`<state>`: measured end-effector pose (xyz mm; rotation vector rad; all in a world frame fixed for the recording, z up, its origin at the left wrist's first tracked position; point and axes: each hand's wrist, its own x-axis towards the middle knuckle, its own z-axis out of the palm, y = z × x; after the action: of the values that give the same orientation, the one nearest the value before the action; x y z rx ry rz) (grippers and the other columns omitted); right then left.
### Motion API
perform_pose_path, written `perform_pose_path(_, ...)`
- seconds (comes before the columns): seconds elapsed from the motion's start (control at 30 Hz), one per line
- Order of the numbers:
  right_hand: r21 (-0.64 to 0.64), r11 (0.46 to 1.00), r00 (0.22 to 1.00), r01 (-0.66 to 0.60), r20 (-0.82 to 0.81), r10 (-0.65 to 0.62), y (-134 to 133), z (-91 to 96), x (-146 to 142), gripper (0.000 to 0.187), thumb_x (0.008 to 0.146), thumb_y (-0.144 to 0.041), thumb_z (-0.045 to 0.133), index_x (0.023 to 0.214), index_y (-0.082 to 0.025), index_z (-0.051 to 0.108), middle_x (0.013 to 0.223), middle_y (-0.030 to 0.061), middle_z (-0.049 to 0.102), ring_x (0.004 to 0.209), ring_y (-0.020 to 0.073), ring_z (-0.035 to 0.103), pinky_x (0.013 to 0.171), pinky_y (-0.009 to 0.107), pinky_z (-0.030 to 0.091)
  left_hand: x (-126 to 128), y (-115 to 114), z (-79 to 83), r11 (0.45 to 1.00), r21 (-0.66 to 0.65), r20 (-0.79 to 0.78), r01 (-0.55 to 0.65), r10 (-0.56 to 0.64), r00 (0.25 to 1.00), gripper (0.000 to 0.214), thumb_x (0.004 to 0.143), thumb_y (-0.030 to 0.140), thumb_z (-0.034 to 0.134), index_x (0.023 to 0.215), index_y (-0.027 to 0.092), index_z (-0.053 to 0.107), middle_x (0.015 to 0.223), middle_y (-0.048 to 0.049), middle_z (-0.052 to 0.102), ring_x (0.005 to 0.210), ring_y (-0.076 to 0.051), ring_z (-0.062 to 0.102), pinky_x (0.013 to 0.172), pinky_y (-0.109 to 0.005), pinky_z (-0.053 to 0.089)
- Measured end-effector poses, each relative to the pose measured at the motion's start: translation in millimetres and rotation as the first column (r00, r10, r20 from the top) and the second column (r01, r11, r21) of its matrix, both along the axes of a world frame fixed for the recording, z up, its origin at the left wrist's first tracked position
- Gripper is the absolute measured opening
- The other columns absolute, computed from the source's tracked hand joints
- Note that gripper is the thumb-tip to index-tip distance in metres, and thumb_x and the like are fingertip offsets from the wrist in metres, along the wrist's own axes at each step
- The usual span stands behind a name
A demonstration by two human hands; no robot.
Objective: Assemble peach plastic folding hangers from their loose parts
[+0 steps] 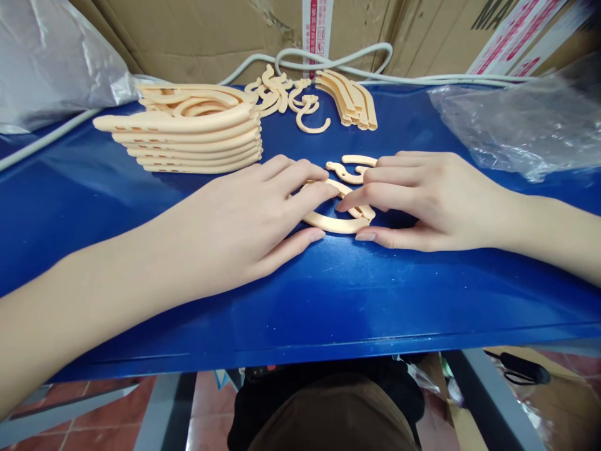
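On the blue table, a cream plastic folding clothes hanger (338,224) lies flat, with its curved pieces forming a closed loop. My left hand (263,219) grips its left side, fingers over the top and thumb at the near edge. At the right end, my right hand (427,200) has its index finger inside the loop and its thumb by the near corner, closed around the hanger. Just beyond lies a loose cream hanger hook (345,174), partly covered by my right fingers. The hanger's left end is hidden under my left hand.
Stacked cream hangers (192,141) stand at the back left. Behind the hands are a pile of hooks (272,94) and several curved hanger arms (347,100). Clear plastic bags (511,125) lie at right, a silvery bag (56,56) at left. A white cable (328,62) runs before cardboard boxes (211,37).
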<state>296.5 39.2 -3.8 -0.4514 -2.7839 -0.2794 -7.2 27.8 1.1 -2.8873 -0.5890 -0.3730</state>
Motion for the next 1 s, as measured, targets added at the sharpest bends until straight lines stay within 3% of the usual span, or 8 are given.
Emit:
perform_pose_path(0.17, -0.025, 0.999, 1.000, 0.021, 0.007, -0.021, 0.3, -0.7, 1.0, 0.045, 0.124, -0.055, 0.041, 0.123, -0.021, 0.072, 0.097, 0.0043, 0.075, 0.088, 0.0225, 0.070, 0.081, 0.038, 0.053, -1.7, 2.9, 0.8, 0.996, -0.091, 0.029, 0.011, -0.008, 1.000, 0.052, 0.122, 0.039, 0.040, 0.159, 0.011, 0.063, 0.155, -0.0213, 0.071, 0.136, -0.040, 0.073, 0.116, -0.057, 0.064)
perform_pose_path(0.37, -0.075, 0.997, 1.000, -0.001, -0.004, 0.000, 1.4, -1.0, 1.7, 0.040, 0.122, -0.051, 0.049, 0.126, -0.019, 0.073, 0.101, 0.0056, 0.077, 0.092, 0.0239, 0.069, 0.085, 0.038, 0.051, -1.2, 7.7, -0.1, 0.985, -0.170, 0.060, -0.028, 0.038, 0.997, 0.045, 0.121, 0.045, 0.045, 0.154, 0.022, 0.067, 0.153, -0.0151, 0.074, 0.136, -0.038, 0.073, 0.119, -0.056, 0.062)
perform_pose_path(0.5, -0.061, 0.998, 1.000, -0.019, -0.026, 0.018, 1.8, -1.2, 0.8, 0.041, 0.123, -0.051, 0.048, 0.126, -0.018, 0.072, 0.099, 0.0048, 0.075, 0.087, 0.0212, 0.067, 0.082, 0.035, 0.047, -0.1, 9.0, -1.5, 0.992, -0.124, 0.049, -0.026, 0.032, 0.998, 0.047, 0.123, 0.046, 0.040, 0.145, 0.019, 0.070, 0.150, -0.0172, 0.075, 0.129, -0.037, 0.074, 0.112, -0.055, 0.064)
perform_pose_path(0.7, -0.041, 0.999, 0.999, -0.027, -0.031, 0.026, 1.6, -1.8, 1.5, 0.038, 0.123, -0.049, 0.049, 0.124, -0.018, 0.071, 0.097, 0.0045, 0.073, 0.087, 0.0204, 0.065, 0.081, 0.034, 0.047, 0.0, 9.5, -0.8, 0.996, -0.093, 0.050, 0.011, -0.007, 0.999, 0.047, 0.125, 0.045, 0.038, 0.155, 0.017, 0.063, 0.150, -0.0178, 0.074, 0.135, -0.034, 0.072, 0.116, -0.052, 0.063)
perform_pose_path(0.83, -0.039, 0.999, 0.999, -0.028, -0.028, 0.027, 2.0, -1.6, 2.2, 0.038, 0.124, -0.048, 0.047, 0.125, -0.018, 0.071, 0.098, 0.0041, 0.073, 0.086, 0.0200, 0.065, 0.081, 0.034, 0.048, -0.4, 10.6, -0.7, 0.997, -0.080, 0.045, 0.013, -0.010, 0.999, 0.044, 0.124, 0.043, 0.042, 0.152, 0.016, 0.063, 0.147, -0.0181, 0.075, 0.127, -0.035, 0.073, 0.109, -0.052, 0.064)
perform_pose_path(1.0, -0.024, 0.999, 0.998, -0.041, -0.040, 0.040, 2.0, -1.0, 0.2, 0.036, 0.124, -0.047, 0.047, 0.122, -0.019, 0.071, 0.093, 0.0028, 0.073, 0.084, 0.0195, 0.064, 0.077, 0.033, 0.046, 0.8, 11.0, -0.7, 0.999, -0.049, 0.043, 0.015, -0.013, 0.999, 0.034, 0.124, 0.038, 0.041, 0.127, 0.019, 0.068, 0.141, -0.0145, 0.076, 0.119, -0.032, 0.072, 0.105, -0.050, 0.064)
